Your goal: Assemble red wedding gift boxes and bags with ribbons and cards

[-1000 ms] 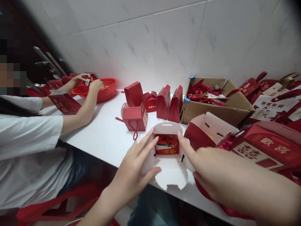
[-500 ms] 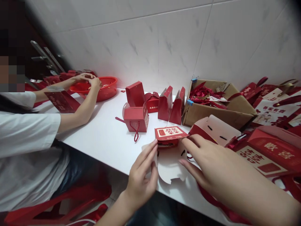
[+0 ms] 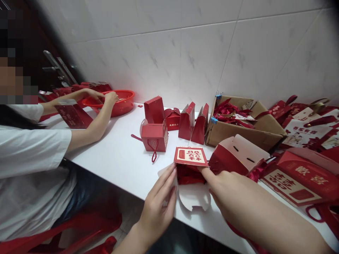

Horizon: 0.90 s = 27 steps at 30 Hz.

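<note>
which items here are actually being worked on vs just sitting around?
In hand:
- left hand and right hand on the open red gift box
- its white flap

Lying about:
- finished red boxes
- cardboard carton
- red basin, at a co-worker's hands

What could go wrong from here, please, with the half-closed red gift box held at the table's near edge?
The gift box sits at the near edge of the white table, and its white flap overhangs it; a push could tip it off. The left hand and right hand press only its sides, so the lid may spring open. The open box crowds the right side and could snag.
</note>
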Motion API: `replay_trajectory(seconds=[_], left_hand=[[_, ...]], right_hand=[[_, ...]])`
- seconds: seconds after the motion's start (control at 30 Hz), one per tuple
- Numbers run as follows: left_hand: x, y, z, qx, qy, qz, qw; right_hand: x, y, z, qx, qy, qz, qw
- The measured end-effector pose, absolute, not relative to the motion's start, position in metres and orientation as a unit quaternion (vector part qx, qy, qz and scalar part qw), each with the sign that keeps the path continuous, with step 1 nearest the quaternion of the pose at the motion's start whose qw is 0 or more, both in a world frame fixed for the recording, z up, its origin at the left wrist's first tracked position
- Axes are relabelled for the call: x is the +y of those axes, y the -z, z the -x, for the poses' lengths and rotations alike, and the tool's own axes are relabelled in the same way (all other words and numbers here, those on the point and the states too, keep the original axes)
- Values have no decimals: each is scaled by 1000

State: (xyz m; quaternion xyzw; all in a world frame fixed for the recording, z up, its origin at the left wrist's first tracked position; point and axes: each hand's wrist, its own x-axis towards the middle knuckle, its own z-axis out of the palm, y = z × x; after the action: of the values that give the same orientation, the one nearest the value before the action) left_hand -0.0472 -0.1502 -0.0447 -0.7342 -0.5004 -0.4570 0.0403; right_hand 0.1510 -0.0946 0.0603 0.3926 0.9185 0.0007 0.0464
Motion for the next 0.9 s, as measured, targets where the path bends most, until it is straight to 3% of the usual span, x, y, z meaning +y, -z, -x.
replay_trajectory(seconds=[0.23, 0.43, 0.63, 0.77, 0.9], left_hand=[[-153, 19, 50, -485, 482, 730, 9], [-132, -1, 52, -513, 532, 668, -79], [-113, 6, 42, -530, 542, 641, -120], [-116, 3, 49, -488, 444, 735, -155], [-117, 0, 53, -485, 364, 786, -120]], right_hand=[[-83, -63, -162, 911, 12, -412, -20], [-73, -74, -156, 903, 0, -421, -83], [-65, -72, -146, 901, 51, -425, -74], [-64, -73, -146, 916, 123, -377, -65], [-65, -77, -148, 915, 189, -348, -79]])
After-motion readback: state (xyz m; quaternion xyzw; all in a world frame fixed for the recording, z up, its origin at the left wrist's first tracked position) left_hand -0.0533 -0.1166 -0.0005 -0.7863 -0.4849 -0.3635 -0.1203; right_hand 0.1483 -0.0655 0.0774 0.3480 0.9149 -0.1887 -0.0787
